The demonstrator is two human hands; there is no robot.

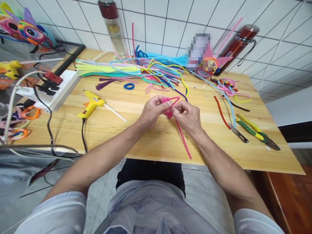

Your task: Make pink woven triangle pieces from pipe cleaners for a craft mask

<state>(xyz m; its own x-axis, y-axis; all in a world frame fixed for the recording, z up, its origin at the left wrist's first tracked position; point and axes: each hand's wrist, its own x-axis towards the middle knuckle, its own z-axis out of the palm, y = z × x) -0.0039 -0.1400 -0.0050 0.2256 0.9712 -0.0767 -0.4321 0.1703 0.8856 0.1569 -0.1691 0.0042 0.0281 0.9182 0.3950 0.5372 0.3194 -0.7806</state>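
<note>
My left hand (153,110) and my right hand (188,116) meet above the middle of the wooden table (146,136). Both pinch a pink pipe cleaner (181,136) that is wound into a small coil between my fingers. Its loose tail runs down toward the table's near edge. A short pink loop sticks up above my right thumb. Both hands are closed on it.
A yellow glue gun (91,105) lies left of my hands, its cord over the edge. A heap of coloured pipe cleaners (146,70) fills the back. Pliers (255,131) and small cutters (239,134) lie right. A white power strip (55,91) sits far left; two bottles stand behind.
</note>
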